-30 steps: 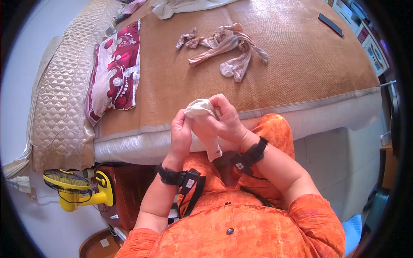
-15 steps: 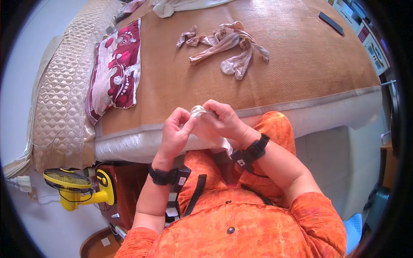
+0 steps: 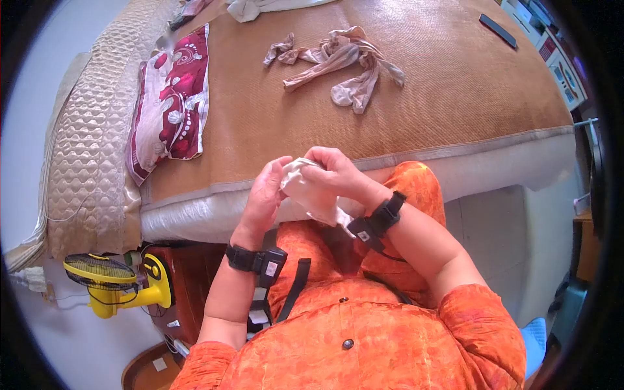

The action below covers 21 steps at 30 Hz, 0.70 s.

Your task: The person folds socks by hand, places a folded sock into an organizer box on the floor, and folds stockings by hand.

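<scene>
A pale, whitish sock (image 3: 311, 193) hangs between my hands above my lap, its narrow end dangling toward my right wrist. My right hand (image 3: 338, 172) pinches its upper edge, thumb over the cloth. At the opposite edge, my left hand (image 3: 265, 192) has its fingertips closed at the fabric; part of that grip is hidden. Beyond my hands, several crumpled pinkish-beige socks (image 3: 341, 62) lie in a loose pile on the brown woven bed mat (image 3: 260, 123).
A maroon-and-white patterned pillow (image 3: 175, 104) lies at the bed's left, beside a quilted headboard cover (image 3: 91, 143). A dark phone-like object (image 3: 498, 30) rests at the far right. A yellow fan (image 3: 130, 289) stands at lower left. White fabric (image 3: 273, 6) lies at the back.
The sock, bunched between both hands before, now hangs more spread out. My left hand has shifted slightly left, its fingers straighter. My right hand stays on the upper edge.
</scene>
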### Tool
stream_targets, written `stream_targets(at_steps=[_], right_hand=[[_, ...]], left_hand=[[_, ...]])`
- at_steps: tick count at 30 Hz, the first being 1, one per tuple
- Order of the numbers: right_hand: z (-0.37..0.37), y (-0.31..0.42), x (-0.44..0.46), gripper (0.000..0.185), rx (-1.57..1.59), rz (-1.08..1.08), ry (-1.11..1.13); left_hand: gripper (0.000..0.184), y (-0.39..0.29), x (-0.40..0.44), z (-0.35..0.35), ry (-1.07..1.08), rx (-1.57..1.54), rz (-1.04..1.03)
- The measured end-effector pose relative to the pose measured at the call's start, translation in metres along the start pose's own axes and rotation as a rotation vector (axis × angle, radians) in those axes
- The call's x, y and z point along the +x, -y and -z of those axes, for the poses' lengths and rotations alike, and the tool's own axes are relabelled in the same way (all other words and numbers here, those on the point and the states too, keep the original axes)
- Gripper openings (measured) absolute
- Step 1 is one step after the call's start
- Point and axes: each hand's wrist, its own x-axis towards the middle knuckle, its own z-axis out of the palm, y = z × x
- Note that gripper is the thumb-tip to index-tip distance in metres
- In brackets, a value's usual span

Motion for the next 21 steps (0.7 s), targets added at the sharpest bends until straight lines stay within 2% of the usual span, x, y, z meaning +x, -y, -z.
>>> stream_targets(at_steps=[1, 5, 7, 8, 9, 11, 14, 18, 20, 21], right_hand=[[-0.001, -0.004, 0.001, 0.019, -0.028, -0.006, -0.034], [-0.005, 0.003, -0.001, 0.019, 0.003, -0.042, -0.031], [-0.004, 0.003, 0.0, 0.02, 0.034, -0.017, -0.014], [-0.003, 0.003, 0.0, 0.021, 0.062, 0.014, 0.004], [-0.004, 0.004, -0.001, 0.021, 0.062, 0.012, 0.003], [-0.007, 0.009, -0.001, 0.024, 0.308, -0.009, 0.065], [-0.015, 0.027, -0.006, 0.025, 0.352, -0.005, 0.125], [-0.012, 0.011, -0.003, 0.023, 0.368, -0.004, 0.148], [-0.008, 0.017, -0.008, 0.025, 0.384, -0.169, 0.258], [-0.007, 0.016, -0.009, 0.025, 0.383, -0.169, 0.264]], left_hand=[[0.033, 0.0, -0.001, -0.003, -0.019, -0.125, 0.044], [0.03, 0.008, 0.01, 0.002, 0.093, -0.042, 0.106], [0.021, 0.008, 0.013, 0.006, 0.234, -0.332, 0.133], [0.021, 0.008, 0.012, 0.007, 0.234, -0.333, 0.135], [0.02, 0.002, 0.008, 0.003, 0.241, -0.373, 0.08], [0.019, -0.013, -0.001, -0.007, 0.252, -0.412, 0.024], [0.016, -0.029, -0.014, -0.014, 0.303, -0.438, -0.086], [0.017, -0.026, -0.008, -0.012, 0.156, -0.396, -0.051], [0.018, -0.025, -0.003, -0.011, 0.099, -0.284, -0.118], [0.018, -0.024, -0.001, -0.009, 0.095, -0.285, -0.122]])
